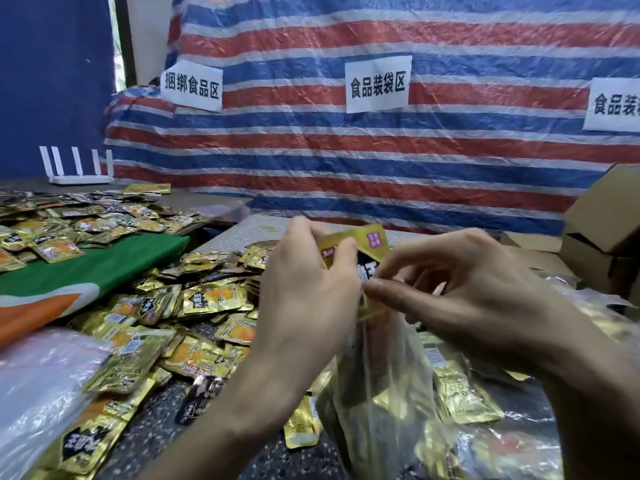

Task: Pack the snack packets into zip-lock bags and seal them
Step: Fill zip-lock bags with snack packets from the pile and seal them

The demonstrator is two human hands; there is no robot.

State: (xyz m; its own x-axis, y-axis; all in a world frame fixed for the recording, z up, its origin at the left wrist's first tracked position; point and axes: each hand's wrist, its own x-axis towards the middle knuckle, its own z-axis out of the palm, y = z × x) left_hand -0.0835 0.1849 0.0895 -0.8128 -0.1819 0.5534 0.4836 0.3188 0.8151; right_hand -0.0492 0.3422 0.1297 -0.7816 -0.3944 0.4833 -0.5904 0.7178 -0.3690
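L hand (304, 296): pinches gold foil snack packet (360, 242) by top, centre, steering it down.
R hand (485, 292): pinches clear plastic zip-lock bag (381, 382) at rim, prob. to hold mouth open; bag hangs below.
Spare packets (194, 306): heaped left, w/in reach.

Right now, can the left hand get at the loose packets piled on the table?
Likely yes once free: the pile lies uncovered beside the left hand, but that hand grips a packet over the zip-lock bag.

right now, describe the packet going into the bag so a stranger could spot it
Find the middle paper sign on the striped tarp and drop straight down. There the left hand pinches a gold packet above the clear bag. It alone is held up; the loose packets lie on the table.
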